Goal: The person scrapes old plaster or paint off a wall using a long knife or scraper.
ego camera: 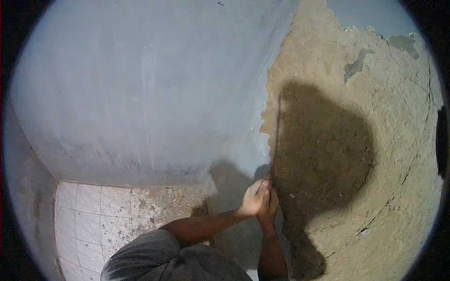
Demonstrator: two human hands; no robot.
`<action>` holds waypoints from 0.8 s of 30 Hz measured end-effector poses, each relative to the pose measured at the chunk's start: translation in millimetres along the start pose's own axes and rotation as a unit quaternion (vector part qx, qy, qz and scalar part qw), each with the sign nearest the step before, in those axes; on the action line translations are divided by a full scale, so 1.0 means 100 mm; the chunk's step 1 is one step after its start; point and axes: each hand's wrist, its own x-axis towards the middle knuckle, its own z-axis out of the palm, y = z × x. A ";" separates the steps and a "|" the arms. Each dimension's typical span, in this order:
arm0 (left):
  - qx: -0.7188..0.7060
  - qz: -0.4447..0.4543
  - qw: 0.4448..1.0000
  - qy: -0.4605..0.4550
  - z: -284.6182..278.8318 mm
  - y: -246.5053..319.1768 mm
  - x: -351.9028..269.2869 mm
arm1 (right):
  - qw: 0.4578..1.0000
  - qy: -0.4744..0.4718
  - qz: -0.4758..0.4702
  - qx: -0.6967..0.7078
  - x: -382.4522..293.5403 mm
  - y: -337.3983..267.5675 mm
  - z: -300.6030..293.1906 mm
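Observation:
My left hand (251, 201) and my right hand (270, 208) are close together at the lower middle, both closed around the near end of a thin, dark rod (276, 137). The rod runs upward along the wall; its far tip blurs into shadow, so I cannot tell its shape or whether it touches. It lies beside the ragged edge where blue-grey paint (168, 87) stops. Right of that edge, rough tan plaster (351, 239) is exposed. A large dark shadow (327, 151) falls across the bare plaster and hides some of its surface.
White floor tiles (88, 200) at lower left carry scattered crumbs of debris (165, 203). Cracks (383, 207) run through the plaster. Small grey patches (357, 66) still cling to it, and more paint (372, 14) covers the upper right. Another wall (24, 196) rises at far left.

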 end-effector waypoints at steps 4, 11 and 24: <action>-0.012 -0.112 0.994 0.013 0.08 -0.30 0.00 | 0.985 -0.001 0.070 0.157 -0.15 0.39 0.03; -0.049 -0.041 0.997 0.050 -0.11 -0.41 -0.24 | 0.946 -0.164 0.261 0.103 -0.22 -0.03 0.01; -0.090 -0.034 0.994 0.043 0.11 -0.09 -0.08 | 0.991 -0.009 0.101 0.086 0.15 -0.59 -0.10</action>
